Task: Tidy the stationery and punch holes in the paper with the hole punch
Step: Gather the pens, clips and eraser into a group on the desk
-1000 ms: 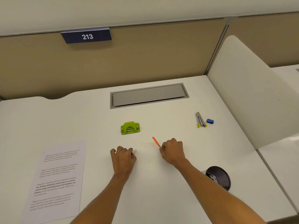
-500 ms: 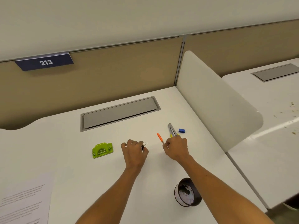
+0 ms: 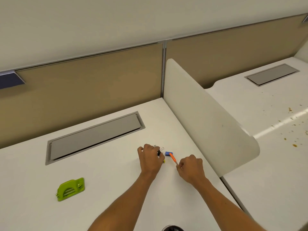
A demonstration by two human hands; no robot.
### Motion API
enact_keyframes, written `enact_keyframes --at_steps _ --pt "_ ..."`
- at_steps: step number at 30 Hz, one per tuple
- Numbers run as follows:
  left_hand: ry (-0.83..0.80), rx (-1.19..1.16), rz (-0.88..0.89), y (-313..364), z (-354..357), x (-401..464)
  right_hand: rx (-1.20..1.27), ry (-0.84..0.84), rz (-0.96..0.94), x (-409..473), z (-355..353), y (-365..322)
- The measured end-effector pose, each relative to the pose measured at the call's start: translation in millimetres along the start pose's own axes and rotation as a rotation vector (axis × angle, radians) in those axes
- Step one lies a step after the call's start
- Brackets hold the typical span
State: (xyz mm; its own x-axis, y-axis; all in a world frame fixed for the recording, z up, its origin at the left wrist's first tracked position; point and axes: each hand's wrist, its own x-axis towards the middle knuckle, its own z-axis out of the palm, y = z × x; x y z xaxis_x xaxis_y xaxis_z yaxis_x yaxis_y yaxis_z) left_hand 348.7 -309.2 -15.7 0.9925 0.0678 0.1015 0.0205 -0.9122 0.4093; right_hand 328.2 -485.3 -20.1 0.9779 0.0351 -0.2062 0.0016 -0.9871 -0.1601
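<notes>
From the head camera, both bare hands work near the right side of the white table (image 3: 103,180), close to the curved white divider (image 3: 205,117). The right hand (image 3: 190,169) has its grip clenched around an orange pen (image 3: 173,158); the pen's long axis runs diagonally, its free end pointing up and left, away from the person, reaching the small blue eraser (image 3: 168,153) lying flat on the table. The left hand (image 3: 150,158) is curled with its grip pinching a black binder clip (image 3: 159,152), whose wire handles stick out to the right; a bit of yellow shows just under its fingers, too hidden to name. The green hole punch (image 3: 70,189) sits well apart to the lower left, its long axis running left to right, slightly tilted. A grey cover plate (image 3: 95,135) is set into the table behind the hands
</notes>
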Motion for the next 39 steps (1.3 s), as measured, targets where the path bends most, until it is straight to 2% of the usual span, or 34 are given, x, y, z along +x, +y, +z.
enact_keyframes --at_steps 8,16,23,28,31,39 --pt "-0.077 0.075 0.037 3.3 26.9 45.4 -0.059 -0.069 -0.124 22.8 12.0 3.0" --pt "-0.141 0.098 0.061 -2.3 42.4 58.6 -0.041 -0.080 -0.140 29.4 25.6 -2.7" --pt "-0.082 0.050 0.092 -14.5 32.0 51.3 0.120 0.049 -0.065 25.6 20.4 11.3" --pt "-0.207 0.157 0.179 -27.7 14.6 32.5 0.047 0.074 -0.139 20.4 12.0 6.2" --pt "-0.249 0.228 0.208 -35.8 5.2 16.0 0.021 0.019 -0.179 15.8 9.1 -6.5" --pt "-0.188 0.257 0.205 -62.3 -20.8 -23.7 -0.041 0.009 -0.314 3.6 1.6 -44.3"
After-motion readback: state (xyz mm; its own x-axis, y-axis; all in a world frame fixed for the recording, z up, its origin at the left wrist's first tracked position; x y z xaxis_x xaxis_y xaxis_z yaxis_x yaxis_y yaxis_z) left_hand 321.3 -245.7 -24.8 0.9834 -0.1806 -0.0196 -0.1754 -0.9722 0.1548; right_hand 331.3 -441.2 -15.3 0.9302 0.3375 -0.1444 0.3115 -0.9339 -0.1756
